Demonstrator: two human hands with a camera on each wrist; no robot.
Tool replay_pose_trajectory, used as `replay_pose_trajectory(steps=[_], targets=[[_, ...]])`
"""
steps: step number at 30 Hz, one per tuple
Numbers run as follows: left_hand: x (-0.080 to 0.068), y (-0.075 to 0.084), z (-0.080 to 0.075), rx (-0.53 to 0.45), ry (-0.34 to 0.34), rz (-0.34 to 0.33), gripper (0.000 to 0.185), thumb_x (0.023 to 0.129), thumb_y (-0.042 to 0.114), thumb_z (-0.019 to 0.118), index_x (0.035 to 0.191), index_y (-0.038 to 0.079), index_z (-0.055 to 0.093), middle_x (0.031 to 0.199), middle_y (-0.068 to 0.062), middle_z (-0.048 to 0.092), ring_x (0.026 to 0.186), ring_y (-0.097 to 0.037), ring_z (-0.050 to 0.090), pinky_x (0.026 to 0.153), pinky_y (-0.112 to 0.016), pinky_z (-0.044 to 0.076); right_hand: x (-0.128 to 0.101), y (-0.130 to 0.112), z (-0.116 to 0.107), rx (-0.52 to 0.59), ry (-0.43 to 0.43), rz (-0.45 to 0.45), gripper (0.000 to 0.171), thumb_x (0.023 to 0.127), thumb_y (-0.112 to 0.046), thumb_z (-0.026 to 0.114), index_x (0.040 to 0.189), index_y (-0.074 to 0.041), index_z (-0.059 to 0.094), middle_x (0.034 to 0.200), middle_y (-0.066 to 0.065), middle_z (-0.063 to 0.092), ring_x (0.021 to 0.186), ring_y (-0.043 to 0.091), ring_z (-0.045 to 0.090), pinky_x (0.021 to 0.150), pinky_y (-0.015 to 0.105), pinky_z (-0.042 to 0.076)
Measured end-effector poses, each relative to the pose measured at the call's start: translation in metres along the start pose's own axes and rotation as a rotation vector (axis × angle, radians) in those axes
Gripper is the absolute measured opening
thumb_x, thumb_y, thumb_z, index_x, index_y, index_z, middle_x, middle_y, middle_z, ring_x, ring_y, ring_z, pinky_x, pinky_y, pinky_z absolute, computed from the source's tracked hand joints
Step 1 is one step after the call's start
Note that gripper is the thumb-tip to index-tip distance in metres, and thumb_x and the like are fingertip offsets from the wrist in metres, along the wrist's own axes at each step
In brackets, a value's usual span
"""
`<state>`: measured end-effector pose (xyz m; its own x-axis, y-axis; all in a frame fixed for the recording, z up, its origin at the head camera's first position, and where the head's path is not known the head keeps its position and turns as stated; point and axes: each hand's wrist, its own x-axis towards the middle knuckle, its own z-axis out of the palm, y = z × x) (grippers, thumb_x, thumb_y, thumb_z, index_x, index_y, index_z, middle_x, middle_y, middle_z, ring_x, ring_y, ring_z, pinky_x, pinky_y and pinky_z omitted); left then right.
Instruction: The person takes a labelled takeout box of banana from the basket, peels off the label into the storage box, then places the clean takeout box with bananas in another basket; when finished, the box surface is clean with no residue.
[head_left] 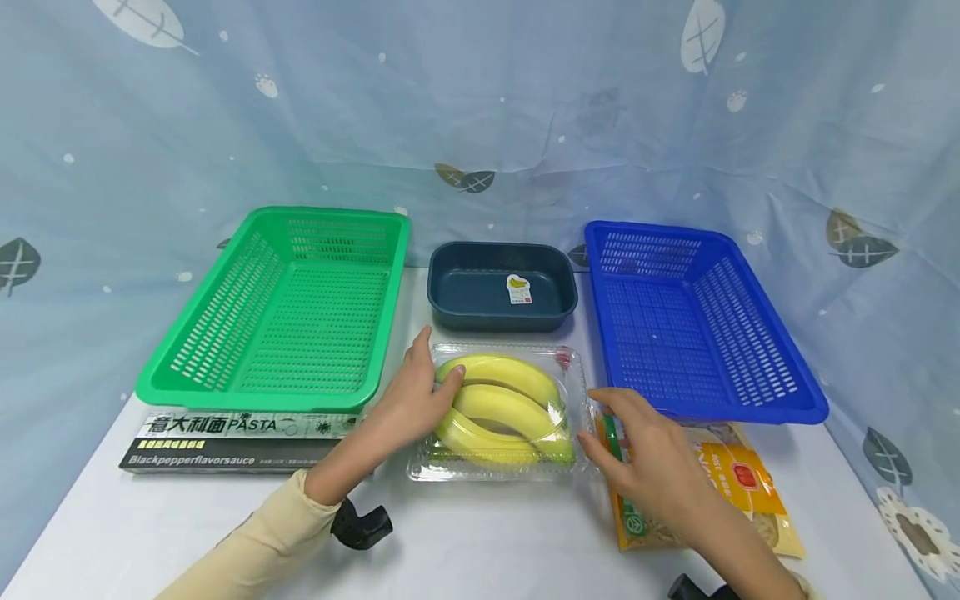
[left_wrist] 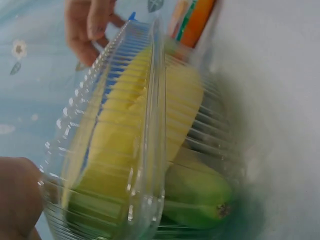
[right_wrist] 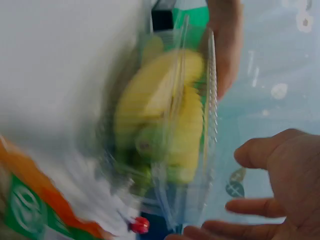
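Observation:
Three yellow bananas with green ends lie in a clear plastic clamshell box (head_left: 495, 473), in the middle of the table. My left hand (head_left: 411, 400) holds the box at its left side, the thumb over the lid and the fingers along the far left edge. At the right side my right hand (head_left: 652, 458) is spread, its thumb and forefinger close by the box edge. In the right wrist view this right hand (right_wrist: 285, 185) stands apart from the lid with nothing in it. Under the right hand lies an orange, yellow and green food packet (head_left: 738, 475).
A green basket (head_left: 375, 367) stands at the back left, a blue basket (head_left: 787, 375) at the back right. Between them sits a dark blue tub (head_left: 502, 321) bearing a banana sticker. A black pasta box (head_left: 225, 446) lies before the green basket. Patterned curtain (head_left: 495, 108) hangs behind.

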<state>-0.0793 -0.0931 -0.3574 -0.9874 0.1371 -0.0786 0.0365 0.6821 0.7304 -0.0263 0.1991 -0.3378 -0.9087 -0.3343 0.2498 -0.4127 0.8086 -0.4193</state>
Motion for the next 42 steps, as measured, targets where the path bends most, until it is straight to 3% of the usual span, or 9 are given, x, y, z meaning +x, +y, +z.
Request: replay_pose_trajectory(steps=[4,6,14,22,28,32,36,42], targets=[[0.006,-0.006,0.001,-0.071,0.008,-0.026,0.079,0.096,0.038,0.046,0.147,-0.002,0.000,0.145,-0.032,0.019,0.134,-0.038,0.022,0.108,-0.047,0.021,-0.008,-0.002,0.006,0.000,-0.075,0.105,0.064,0.087,-0.049,0.059,0.136,-0.011,0.043,0.130,0.013,0.050,0.101,0.032,0.059,0.081,0.051,0.049],[0.008,-0.009,0.002,-0.115,0.015,-0.043,0.077,0.097,0.037,0.046,0.147,0.000,0.001,0.144,-0.032,0.023,0.133,-0.038,0.025,0.107,-0.047,0.023,-0.010,-0.002,0.010,0.028,-0.091,0.133,0.069,0.087,-0.053,0.056,0.140,-0.012,0.038,0.132,0.014,0.050,0.108,0.034,0.055,0.086,0.055,0.046],[0.013,-0.016,0.004,-0.231,0.013,-0.110,0.068,0.096,0.041,0.044,0.147,0.006,0.016,0.141,-0.029,0.033,0.130,-0.039,0.031,0.104,-0.052,0.028,-0.009,0.004,0.022,0.255,-0.105,0.253,0.073,0.088,-0.050,0.057,0.144,-0.012,0.029,0.128,0.011,0.052,0.101,0.026,0.059,0.068,0.033,0.055],[0.011,-0.019,0.004,-0.363,-0.032,-0.173,0.063,0.096,0.043,0.046,0.146,0.011,0.024,0.142,-0.023,0.034,0.130,-0.038,0.032,0.103,-0.055,0.028,-0.011,0.005,0.029,0.393,-0.174,0.401,0.072,0.089,-0.053,0.054,0.143,-0.012,0.031,0.128,0.023,0.051,0.107,0.033,0.057,0.083,0.049,0.050],[0.010,-0.019,0.003,-0.379,-0.048,-0.193,0.064,0.096,0.045,0.044,0.145,0.009,0.024,0.146,-0.020,0.029,0.135,-0.036,0.024,0.106,-0.054,0.022,-0.011,0.005,0.036,0.633,-0.175,0.483,0.067,0.091,-0.044,0.058,0.140,-0.006,0.032,0.123,0.018,0.057,0.101,0.023,0.061,0.077,0.032,0.053],[0.009,-0.019,0.002,-0.380,-0.054,-0.197,0.063,0.096,0.044,0.044,0.145,0.008,0.025,0.147,-0.018,0.028,0.136,-0.035,0.021,0.106,-0.055,0.020,-0.012,0.005,0.038,0.743,-0.157,0.510,0.057,0.092,-0.037,0.059,0.136,-0.008,0.038,0.116,0.014,0.061,0.097,0.022,0.063,0.074,0.031,0.053],[0.006,-0.019,0.002,-0.377,-0.051,-0.198,0.062,0.097,0.042,0.044,0.144,0.007,0.025,0.147,-0.019,0.027,0.136,-0.035,0.020,0.107,-0.054,0.019,-0.013,0.004,0.037,0.799,-0.162,0.514,0.055,0.092,-0.033,0.059,0.136,-0.007,0.037,0.115,0.014,0.062,0.096,0.022,0.063,0.074,0.029,0.053],[0.001,-0.015,0.003,-0.408,-0.050,-0.177,0.063,0.096,0.043,0.045,0.145,0.008,0.024,0.144,-0.020,0.032,0.135,-0.033,0.024,0.106,-0.052,0.023,-0.018,0.000,0.027,0.760,-0.171,0.523,0.057,0.093,-0.035,0.057,0.138,-0.008,0.035,0.119,0.015,0.060,0.098,0.022,0.061,0.076,0.030,0.053]])
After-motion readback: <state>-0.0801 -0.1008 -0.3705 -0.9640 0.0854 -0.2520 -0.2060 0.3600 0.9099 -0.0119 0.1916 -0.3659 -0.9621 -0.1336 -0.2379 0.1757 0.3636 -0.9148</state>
